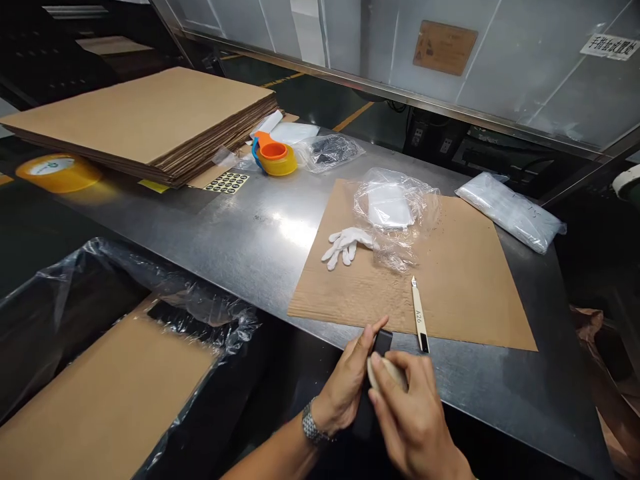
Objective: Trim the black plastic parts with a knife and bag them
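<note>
Just in front of the table's near edge, my left hand point(349, 380) is closed around a black bar-shaped piece point(383, 341), its upper end showing past the thumb. My right hand point(413, 407) pinches a pale, rounded pad point(389, 373) against that piece. What the pad is made of I cannot tell. Beyond my hands a cream-handled craft knife point(419, 317) marked A26 lies on a flat cardboard sheet point(470, 280). Farther up the sheet rest a white glove point(347, 245) and a clear plastic bag point(395, 207) with white contents.
A tall stack of cardboard sheets point(150, 113) fills the table's far left. Near it stand a tape dispenser point(275, 157), a tape roll point(57, 172) and a sticker sheet point(227, 183). A plastic-wrapped bundle point(510, 210) lies right. A plastic-lined box point(100, 393) with cardboard stands lower left.
</note>
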Available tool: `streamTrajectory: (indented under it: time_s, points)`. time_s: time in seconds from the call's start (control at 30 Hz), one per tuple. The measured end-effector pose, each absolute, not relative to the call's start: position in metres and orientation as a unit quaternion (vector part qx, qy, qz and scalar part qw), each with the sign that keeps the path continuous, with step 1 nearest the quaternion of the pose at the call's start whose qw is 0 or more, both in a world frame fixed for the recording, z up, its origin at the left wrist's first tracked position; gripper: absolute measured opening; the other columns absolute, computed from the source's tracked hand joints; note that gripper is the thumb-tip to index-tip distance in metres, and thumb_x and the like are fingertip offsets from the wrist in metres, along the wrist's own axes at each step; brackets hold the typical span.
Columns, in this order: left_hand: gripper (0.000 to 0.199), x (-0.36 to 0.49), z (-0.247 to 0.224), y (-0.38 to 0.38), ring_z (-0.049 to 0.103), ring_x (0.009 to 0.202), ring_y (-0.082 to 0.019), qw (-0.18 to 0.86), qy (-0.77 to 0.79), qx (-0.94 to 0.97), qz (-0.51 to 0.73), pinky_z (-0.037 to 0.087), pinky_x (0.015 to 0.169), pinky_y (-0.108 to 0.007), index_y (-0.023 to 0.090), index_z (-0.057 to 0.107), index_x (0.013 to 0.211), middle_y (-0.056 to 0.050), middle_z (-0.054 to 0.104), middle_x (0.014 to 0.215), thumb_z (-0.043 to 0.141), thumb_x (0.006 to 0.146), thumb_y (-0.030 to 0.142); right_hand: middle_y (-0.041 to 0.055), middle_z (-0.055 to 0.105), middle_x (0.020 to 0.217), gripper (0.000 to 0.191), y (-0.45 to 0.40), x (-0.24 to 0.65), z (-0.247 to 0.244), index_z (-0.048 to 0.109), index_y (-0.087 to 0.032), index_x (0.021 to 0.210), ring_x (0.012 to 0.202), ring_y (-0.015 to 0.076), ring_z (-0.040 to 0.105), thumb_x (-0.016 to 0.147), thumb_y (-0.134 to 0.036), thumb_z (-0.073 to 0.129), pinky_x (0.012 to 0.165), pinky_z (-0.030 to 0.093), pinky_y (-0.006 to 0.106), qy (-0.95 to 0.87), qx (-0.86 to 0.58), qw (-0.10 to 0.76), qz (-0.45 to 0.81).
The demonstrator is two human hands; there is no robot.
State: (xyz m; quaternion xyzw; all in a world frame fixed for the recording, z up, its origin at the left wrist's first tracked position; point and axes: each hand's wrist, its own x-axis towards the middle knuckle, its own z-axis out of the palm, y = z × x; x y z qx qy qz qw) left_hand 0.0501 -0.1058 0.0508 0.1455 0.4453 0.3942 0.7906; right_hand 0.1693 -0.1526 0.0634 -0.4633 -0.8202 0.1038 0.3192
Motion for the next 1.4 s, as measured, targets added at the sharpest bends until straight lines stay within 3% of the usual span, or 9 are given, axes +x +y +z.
streamTrajectory:
  time_s: [0.1,0.23,0.43,0.57,0.8,0.97,1.1,1.23,1.4]
  points:
    - [0.059,0.051,0.049,-0.101,0.051,0.053,-0.010,0.815,0.418,0.070,0.394,0.041,0.049,-0.022,0.027,0.041,0.131,0.000,0.056,0.073,0.059,0.077,0.046,0.0143,0.048,0.101,0.043,-0.163,0.159,0.056,0.051,-0.011,0.122,0.086,0.0217,0.048,0.080,-0.011,0.049,0.070,0.048,0.037,-0.825,-0.433,0.339,0.131]
    - [0.047,0.048,0.050,-0.094,0.047,0.049,-0.007,0.856,0.336,-0.063,0.389,0.038,0.047,-0.018,0.036,0.040,0.124,0.003,0.051,0.072,0.055,0.080,0.045,0.0137,0.046,0.104,0.048,-0.171,0.158,0.043,0.044,-0.014,0.131,0.088,0.0214,0.048,0.083,-0.015,0.046,0.068,0.048,0.036,-0.808,-0.403,0.395,0.170]
    - [0.032,0.044,0.046,-0.088,0.047,0.052,-0.008,0.890,0.232,-0.164,0.356,0.044,0.051,-0.020,0.018,0.056,0.083,0.000,0.050,0.070,0.048,0.083,0.049,0.0135,0.047,0.106,0.047,-0.172,0.169,0.037,0.044,-0.018,0.132,0.088,0.0210,0.051,0.085,-0.011,0.042,0.069,0.048,0.038,-0.756,-0.465,0.423,0.180]
    - [0.034,0.045,0.039,-0.085,0.046,0.052,-0.007,0.861,0.231,-0.237,0.385,0.043,0.047,-0.017,0.015,0.055,0.079,-0.001,0.047,0.069,0.043,0.086,0.047,0.0122,0.049,0.104,0.041,-0.179,0.159,0.033,0.050,-0.020,0.127,0.088,0.0211,0.053,0.086,-0.022,0.047,0.068,0.050,0.035,-0.783,-0.458,0.411,0.094]
    - [0.033,0.034,0.053,-0.085,0.046,0.053,-0.007,0.861,0.173,-0.300,0.372,0.046,0.050,-0.017,0.013,0.054,0.089,-0.002,0.046,0.071,0.035,0.090,0.041,0.0095,0.051,0.105,0.043,-0.157,0.188,0.011,0.055,-0.022,0.120,0.094,0.0210,0.051,0.079,-0.010,0.058,0.070,0.049,0.032,-0.761,-0.490,0.415,-0.089]
    - [0.009,0.035,0.064,-0.087,0.055,0.063,-0.013,0.868,0.280,-0.134,0.388,0.053,0.065,-0.032,0.016,0.057,0.086,-0.005,0.055,0.081,0.050,0.085,0.023,0.0132,0.055,0.102,0.036,-0.109,0.263,-0.006,0.054,-0.016,0.119,0.092,0.0234,0.051,0.086,-0.027,0.053,0.077,0.043,0.040,-0.686,-0.650,0.299,-0.127]
    - [0.012,0.038,0.060,-0.091,0.053,0.052,-0.009,0.820,0.372,-0.008,0.435,0.049,0.052,-0.021,0.013,0.058,0.083,-0.001,0.057,0.068,0.061,0.074,0.007,0.0164,0.055,0.090,0.036,-0.080,0.294,-0.011,0.062,-0.009,0.105,0.088,0.0283,0.048,0.088,-0.035,0.042,0.074,0.042,0.043,-0.665,-0.712,0.180,-0.137]
    - [0.005,0.035,0.050,-0.091,0.054,0.048,-0.010,0.814,0.407,-0.049,0.412,0.046,0.047,-0.019,0.009,0.058,0.073,-0.002,0.056,0.056,0.057,0.077,0.012,0.0224,0.051,0.102,0.044,-0.078,0.269,-0.006,0.055,-0.005,0.112,0.092,0.0319,0.045,0.089,-0.038,0.039,0.074,0.039,0.045,-0.645,-0.735,0.156,-0.138]
    - [0.030,0.034,0.055,-0.089,0.064,0.076,-0.024,0.847,0.335,-0.124,0.394,0.052,0.074,-0.047,0.006,0.062,0.088,-0.012,0.066,0.085,0.046,0.086,0.032,0.0105,0.052,0.083,0.034,-0.078,0.222,-0.004,0.055,-0.011,0.106,0.074,0.0238,0.051,0.090,-0.038,0.041,0.061,0.039,0.032,-0.686,-0.718,0.103,-0.059]
